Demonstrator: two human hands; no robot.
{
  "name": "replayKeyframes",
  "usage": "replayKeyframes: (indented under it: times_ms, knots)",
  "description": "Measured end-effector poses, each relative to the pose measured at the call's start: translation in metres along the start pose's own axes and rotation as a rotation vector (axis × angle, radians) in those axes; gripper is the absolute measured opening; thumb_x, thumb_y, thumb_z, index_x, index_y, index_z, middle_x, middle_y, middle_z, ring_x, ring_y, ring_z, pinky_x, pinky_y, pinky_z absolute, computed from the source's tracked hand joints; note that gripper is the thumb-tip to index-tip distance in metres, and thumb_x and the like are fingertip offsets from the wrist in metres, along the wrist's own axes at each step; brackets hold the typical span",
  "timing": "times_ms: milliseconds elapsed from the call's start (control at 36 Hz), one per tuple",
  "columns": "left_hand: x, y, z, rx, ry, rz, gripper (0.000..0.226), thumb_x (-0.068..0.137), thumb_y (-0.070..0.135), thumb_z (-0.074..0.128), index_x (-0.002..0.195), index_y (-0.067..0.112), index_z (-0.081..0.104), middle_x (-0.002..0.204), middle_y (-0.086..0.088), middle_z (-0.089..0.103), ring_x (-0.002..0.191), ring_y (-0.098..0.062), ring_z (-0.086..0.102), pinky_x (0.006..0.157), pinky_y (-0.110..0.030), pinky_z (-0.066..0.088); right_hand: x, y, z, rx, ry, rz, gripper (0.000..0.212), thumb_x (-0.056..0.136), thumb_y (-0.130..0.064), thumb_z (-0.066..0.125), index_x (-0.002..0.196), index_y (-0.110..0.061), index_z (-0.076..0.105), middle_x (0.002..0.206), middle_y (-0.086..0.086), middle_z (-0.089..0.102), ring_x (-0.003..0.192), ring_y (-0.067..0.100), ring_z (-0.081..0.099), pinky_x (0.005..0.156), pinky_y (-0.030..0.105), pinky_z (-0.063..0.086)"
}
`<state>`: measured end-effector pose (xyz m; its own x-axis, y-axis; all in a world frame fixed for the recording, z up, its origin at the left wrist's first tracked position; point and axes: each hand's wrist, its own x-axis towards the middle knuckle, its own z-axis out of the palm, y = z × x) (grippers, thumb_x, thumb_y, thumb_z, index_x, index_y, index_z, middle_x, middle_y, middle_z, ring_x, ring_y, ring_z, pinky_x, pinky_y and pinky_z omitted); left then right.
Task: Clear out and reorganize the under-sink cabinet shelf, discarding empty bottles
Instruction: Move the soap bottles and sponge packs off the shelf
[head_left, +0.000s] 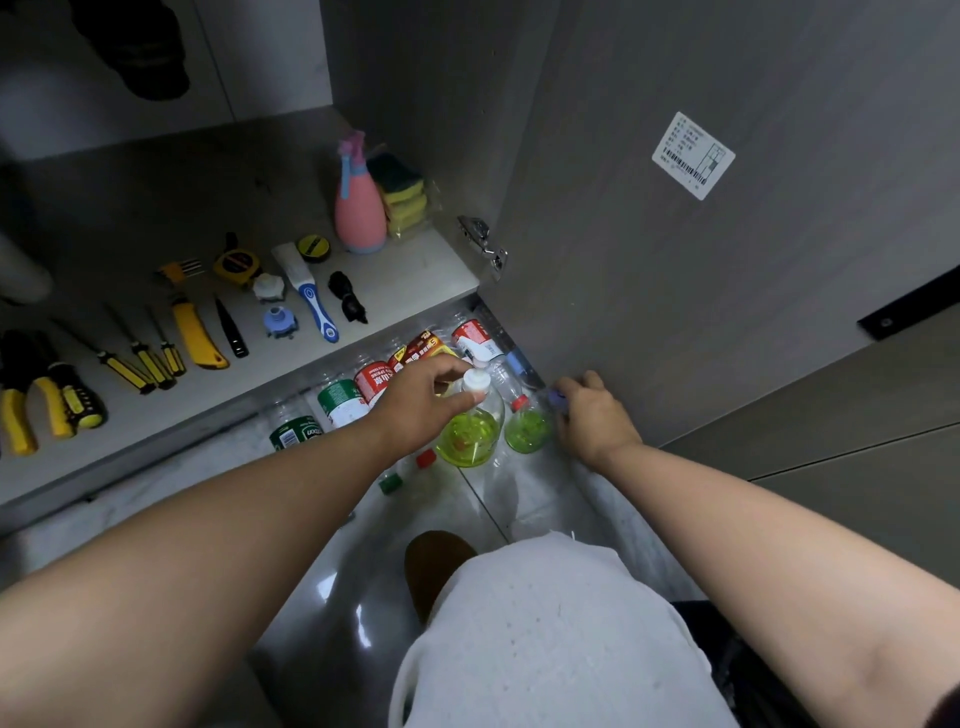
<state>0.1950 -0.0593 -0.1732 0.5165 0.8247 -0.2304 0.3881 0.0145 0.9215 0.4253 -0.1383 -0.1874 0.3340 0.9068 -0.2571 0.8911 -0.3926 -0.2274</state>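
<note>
Cabinet shelf (156, 208) looks sorted — tools (197, 332) line its front edge, pink spray bottle (359, 208) and sponges (405, 200) sit at its right rear corner. Bottles (374, 382) crowd the floor (337, 597) below — discarding likely still pending. Left hand (421, 402) pinches the green-liquid bottle (467, 434) by its white cap (476, 383); right hand (592, 415) grips a purple-capped bottle (558, 399).

Grey cabinet door (727, 291), glossy tiled floor (332, 597)
</note>
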Motion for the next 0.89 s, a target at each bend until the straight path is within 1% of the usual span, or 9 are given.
replayKeyframes:
  times_ms: [111, 222, 361, 417, 500, 583, 694, 806, 889]
  knots:
    - [0.002, 0.003, 0.003, -0.006, 0.002, 0.014, 0.034, 0.089, 0.021, 0.078, 0.122, 0.017, 0.072, 0.123, 0.004, 0.07, 0.115, -0.017, 0.062, 0.105, -0.044, 0.05, -0.011, -0.011, -0.001, 0.012, 0.116, -0.045, 0.039, 0.087, -0.022, 0.06, 0.125, -0.02, 0.052, 0.124, 0.009, 0.038, 0.092, 0.037, 0.06, 0.076, 0.04, 0.051]
    - [0.001, 0.007, 0.007, -0.007, 0.006, 0.036, 0.033, 0.088, 0.019, 0.079, 0.12, 0.015, 0.073, 0.118, 0.003, 0.072, 0.111, -0.016, 0.064, 0.104, -0.044, 0.051, -0.02, -0.033, -0.002, 0.452, -0.025, -0.129, 0.054, 0.083, -0.016, 0.066, 0.134, -0.029, 0.053, 0.118, 0.0, 0.044, 0.093, 0.012, 0.058, 0.088, 0.033, 0.05]
    - [-0.005, 0.005, 0.011, 0.048, -0.018, 0.06, 0.031, 0.088, 0.019, 0.078, 0.119, 0.015, 0.074, 0.115, 0.002, 0.073, 0.107, -0.016, 0.066, 0.101, -0.044, 0.053, -0.024, -0.058, -0.007, 0.772, -0.087, -0.137, 0.037, 0.081, -0.033, 0.071, 0.115, -0.037, 0.059, 0.1, -0.004, 0.045, 0.076, 0.001, 0.049, 0.071, 0.013, 0.041]
    - [-0.009, 0.001, 0.012, 0.065, -0.03, 0.063, 0.028, 0.088, 0.022, 0.078, 0.116, 0.018, 0.075, 0.113, 0.003, 0.074, 0.106, -0.017, 0.066, 0.099, -0.044, 0.053, -0.023, -0.062, -0.011, 0.691, -0.02, -0.158, 0.03, 0.083, -0.036, 0.075, 0.109, -0.029, 0.063, 0.096, -0.005, 0.047, 0.072, 0.002, 0.048, 0.066, 0.011, 0.039]
    - [-0.014, -0.004, 0.017, 0.091, -0.021, 0.021, 0.032, 0.086, 0.027, 0.08, 0.117, 0.022, 0.074, 0.118, 0.003, 0.073, 0.109, -0.018, 0.065, 0.097, -0.044, 0.055, -0.024, -0.066, -0.016, 0.517, 0.075, -0.225, 0.017, 0.088, -0.027, 0.074, 0.085, -0.014, 0.063, 0.08, -0.003, 0.054, 0.065, 0.008, 0.05, 0.061, 0.021, 0.039]
    - [-0.015, -0.006, 0.019, 0.102, -0.024, -0.005, 0.034, 0.085, 0.031, 0.081, 0.118, 0.027, 0.075, 0.119, 0.004, 0.074, 0.109, -0.017, 0.066, 0.095, -0.043, 0.056, -0.027, -0.065, -0.019, 0.446, 0.067, -0.217, 0.021, 0.088, -0.018, 0.07, 0.072, -0.024, 0.057, 0.067, -0.001, 0.062, 0.065, 0.017, 0.063, 0.059, 0.028, 0.047]
    - [-0.014, -0.008, 0.016, 0.196, -0.062, -0.024, 0.04, 0.089, 0.029, 0.077, 0.128, 0.027, 0.069, 0.132, 0.002, 0.066, 0.116, -0.015, 0.06, 0.092, -0.035, 0.054, -0.031, -0.056, -0.008, 0.326, 0.047, -0.165, 0.011, 0.08, -0.019, 0.068, 0.074, -0.019, 0.06, 0.066, 0.002, 0.062, 0.066, 0.024, 0.062, 0.06, 0.036, 0.05]
    - [-0.009, -0.014, 0.005, 0.318, -0.11, -0.052, 0.032, 0.095, 0.026, 0.07, 0.127, 0.026, 0.067, 0.134, -0.001, 0.061, 0.114, -0.022, 0.062, 0.077, -0.028, 0.053, -0.03, -0.043, 0.011, 0.198, -0.042, -0.131, 0.011, 0.082, -0.022, 0.066, 0.077, -0.023, 0.056, 0.076, 0.003, 0.064, 0.073, 0.026, 0.061, 0.06, 0.032, 0.045]
    - [-0.009, -0.018, -0.01, 0.421, -0.167, -0.063, 0.03, 0.097, 0.027, 0.067, 0.127, 0.024, 0.067, 0.135, -0.002, 0.062, 0.112, -0.021, 0.064, 0.09, -0.038, 0.058, -0.022, -0.035, 0.023, 0.17, -0.102, -0.095, 0.003, 0.086, -0.024, 0.066, 0.088, -0.026, 0.067, 0.086, 0.002, 0.068, 0.083, 0.027, 0.065, 0.067, 0.026, 0.043]
